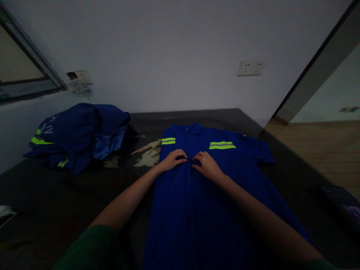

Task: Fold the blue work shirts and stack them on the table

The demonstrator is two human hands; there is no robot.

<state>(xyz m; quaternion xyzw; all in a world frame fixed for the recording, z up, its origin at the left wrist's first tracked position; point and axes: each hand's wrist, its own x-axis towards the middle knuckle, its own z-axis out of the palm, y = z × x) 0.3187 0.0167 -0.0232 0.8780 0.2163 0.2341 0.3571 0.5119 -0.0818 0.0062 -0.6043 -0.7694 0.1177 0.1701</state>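
Note:
A dark blue work shirt [225, 210] with a collar and yellow-green reflective strips lies spread on the dark table, its collar toward the wall. My left hand [174, 159] rests at the chest beside the front opening, fingers and thumb curled together on the cloth edge. Facing it across the opening, my right hand [207, 165] pinches the fabric with thumb and fingertips. The fingertips of both hands are close together but apart. Whatever small part of the placket sits between them is too dark to make out. One sleeve of the shirt extends to the right.
A crumpled heap of blue clothing [81, 135] with reflective strips lies at the left of the table [180, 115]. Wall sockets [251, 68] are above the table's far edge. A dark flat object [341, 204] lies at the right, and a white item [6, 213] at the left edge.

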